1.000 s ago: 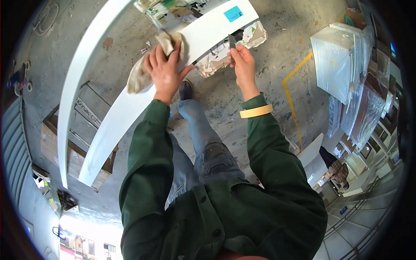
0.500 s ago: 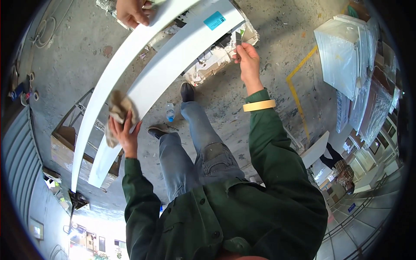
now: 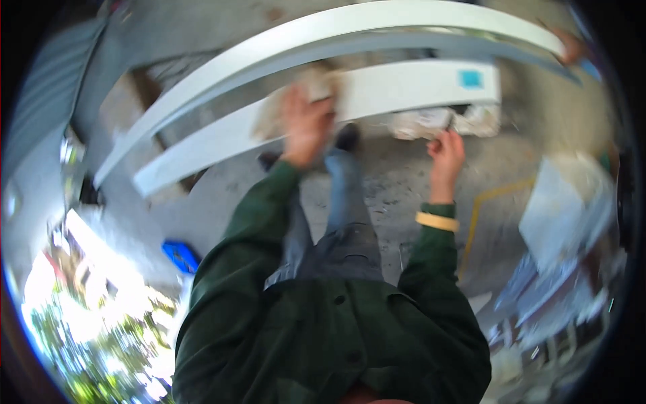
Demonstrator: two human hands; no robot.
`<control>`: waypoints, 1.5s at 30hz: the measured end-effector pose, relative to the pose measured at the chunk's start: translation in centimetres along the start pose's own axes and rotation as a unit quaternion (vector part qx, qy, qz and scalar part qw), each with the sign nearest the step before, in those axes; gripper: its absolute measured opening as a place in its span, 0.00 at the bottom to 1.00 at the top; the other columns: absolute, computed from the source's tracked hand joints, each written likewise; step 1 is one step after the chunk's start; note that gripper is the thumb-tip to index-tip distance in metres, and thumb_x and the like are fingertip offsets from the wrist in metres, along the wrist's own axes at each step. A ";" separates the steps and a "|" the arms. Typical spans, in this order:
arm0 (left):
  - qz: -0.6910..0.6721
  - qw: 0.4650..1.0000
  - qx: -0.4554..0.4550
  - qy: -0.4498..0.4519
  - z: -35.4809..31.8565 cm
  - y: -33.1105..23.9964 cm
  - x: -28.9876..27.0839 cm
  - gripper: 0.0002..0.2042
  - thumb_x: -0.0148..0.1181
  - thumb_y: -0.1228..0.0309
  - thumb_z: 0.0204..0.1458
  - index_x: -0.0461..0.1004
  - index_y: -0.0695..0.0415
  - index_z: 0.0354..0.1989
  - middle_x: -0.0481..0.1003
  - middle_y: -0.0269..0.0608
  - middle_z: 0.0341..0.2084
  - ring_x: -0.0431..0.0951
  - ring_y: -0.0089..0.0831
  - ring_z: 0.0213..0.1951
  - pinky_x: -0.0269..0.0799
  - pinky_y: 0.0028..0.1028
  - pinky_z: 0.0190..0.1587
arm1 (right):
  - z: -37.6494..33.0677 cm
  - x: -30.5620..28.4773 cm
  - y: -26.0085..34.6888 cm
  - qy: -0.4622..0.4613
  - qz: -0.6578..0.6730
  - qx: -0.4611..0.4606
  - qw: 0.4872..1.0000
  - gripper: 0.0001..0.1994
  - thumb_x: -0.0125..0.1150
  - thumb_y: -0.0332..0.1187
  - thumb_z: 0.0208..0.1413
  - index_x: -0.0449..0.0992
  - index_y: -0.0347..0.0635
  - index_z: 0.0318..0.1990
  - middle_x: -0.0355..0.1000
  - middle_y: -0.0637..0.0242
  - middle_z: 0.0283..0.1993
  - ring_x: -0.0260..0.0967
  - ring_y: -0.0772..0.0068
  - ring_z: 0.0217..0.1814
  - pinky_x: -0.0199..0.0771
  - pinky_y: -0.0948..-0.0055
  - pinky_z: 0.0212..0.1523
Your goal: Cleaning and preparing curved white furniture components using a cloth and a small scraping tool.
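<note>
My left hand, blurred, is on a beige rag over the middle of the nearer white board. This long board has a blue sticker near its right end. My right hand is pinched around a small thin flat tool just below the board's right part; its exact kind is too blurred to tell. Beyond lies a longer, curved-looking white strip, with another person's hand at its right end.
Cardboard supports sit under the boards on the left, and a torn, wrapped support under the right. Plastic-wrapped panels stand at the right beside a yellow floor line. A blue object lies at the lower left.
The view has swung, so the boards now run more level across it. My left hand and the rag have slid rightward along the nearer board. The other person's hand now shows at the far right.
</note>
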State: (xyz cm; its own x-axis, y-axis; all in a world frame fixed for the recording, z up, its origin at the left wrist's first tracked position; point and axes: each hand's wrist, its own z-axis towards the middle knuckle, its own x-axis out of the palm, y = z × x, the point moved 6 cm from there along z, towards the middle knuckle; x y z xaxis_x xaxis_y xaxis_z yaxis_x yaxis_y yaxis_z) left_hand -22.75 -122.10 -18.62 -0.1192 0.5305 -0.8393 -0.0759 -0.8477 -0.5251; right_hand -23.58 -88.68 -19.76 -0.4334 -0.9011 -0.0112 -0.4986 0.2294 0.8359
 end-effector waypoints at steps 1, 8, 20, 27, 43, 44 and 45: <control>-0.013 0.998 0.023 -0.048 1.7 -2.5 0.8 0.20 0.65 0.67 0.38 0.73 0.46 0.44 0.62 0.53 0.55 0.56 0.58 0.60 0.46 0.55 0.63 | -0.5 -0.4 -0.9 0.012 0.006 0.008 1.000 0.10 0.56 0.32 0.58 0.69 0.38 0.45 0.69 0.69 0.30 0.66 0.80 0.25 0.63 0.81 0.22; 0.037 0.995 -0.055 -0.079 0.2 1.9 -4.3 0.23 0.61 0.56 0.45 0.73 0.43 0.52 0.68 0.44 0.51 0.61 0.46 0.59 0.49 0.49 0.63 | -5.7 6.1 -1.0 0.139 -0.013 0.013 0.990 0.08 0.48 0.33 0.64 0.68 0.39 0.45 0.69 0.69 0.34 0.65 0.80 0.29 0.62 0.79 0.27; 0.214 0.914 -0.282 -0.197 -18.1 31.6 -24.9 0.21 0.57 0.57 0.50 0.71 0.44 0.53 0.66 0.50 0.54 0.58 0.49 0.61 0.48 0.48 0.64 | -15.5 19.0 -6.6 0.184 -0.097 0.010 0.978 0.07 0.51 0.32 0.62 0.70 0.40 0.44 0.70 0.70 0.34 0.65 0.82 0.26 0.61 0.82 0.25; 0.216 0.843 -0.442 -0.219 -29.5 50.0 -35.8 0.21 0.52 0.54 0.56 0.70 0.48 0.55 0.68 0.52 0.51 0.64 0.54 0.54 0.60 0.46 0.56 | -23.6 31.2 -12.9 0.195 -0.168 -0.010 0.966 0.07 0.56 0.30 0.59 0.72 0.38 0.41 0.70 0.70 0.36 0.68 0.80 0.38 0.68 0.80 0.40; -0.035 0.993 -0.091 -0.070 -17.5 24.0 -19.2 0.08 0.61 0.64 0.38 0.76 0.50 0.28 0.67 0.48 0.54 0.57 0.47 0.63 0.50 0.47 0.64 | -24.6 38.5 -16.0 0.277 -0.084 0.037 0.956 0.06 0.55 0.30 0.59 0.72 0.41 0.42 0.73 0.72 0.36 0.65 0.82 0.32 0.65 0.80 0.34; -0.028 0.994 -0.067 -0.080 -17.8 22.3 -17.6 0.08 0.61 0.63 0.40 0.74 0.51 0.26 0.64 0.40 0.59 0.53 0.41 0.66 0.48 0.44 0.66 | -24.6 38.7 -16.4 0.273 -0.047 0.068 0.958 0.06 0.54 0.29 0.59 0.72 0.41 0.42 0.73 0.71 0.36 0.66 0.80 0.32 0.66 0.79 0.35; -0.024 0.995 -0.065 -0.079 -17.6 21.8 -17.5 0.07 0.61 0.63 0.41 0.74 0.52 0.26 0.62 0.39 0.61 0.52 0.38 0.67 0.48 0.43 0.66 | -23.9 37.9 -16.2 0.276 -0.049 0.082 0.956 0.06 0.53 0.29 0.60 0.70 0.42 0.43 0.72 0.71 0.36 0.67 0.78 0.33 0.67 0.76 0.36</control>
State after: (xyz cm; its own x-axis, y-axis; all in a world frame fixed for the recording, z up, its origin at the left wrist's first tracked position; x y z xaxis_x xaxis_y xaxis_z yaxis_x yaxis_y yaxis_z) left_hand -4.90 -149.92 -17.86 -0.2730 0.5546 -0.7861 0.0419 -0.8095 -0.5857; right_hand -14.01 -135.32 -20.63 0.0621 -0.9679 0.2437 -0.6469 0.1469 0.7483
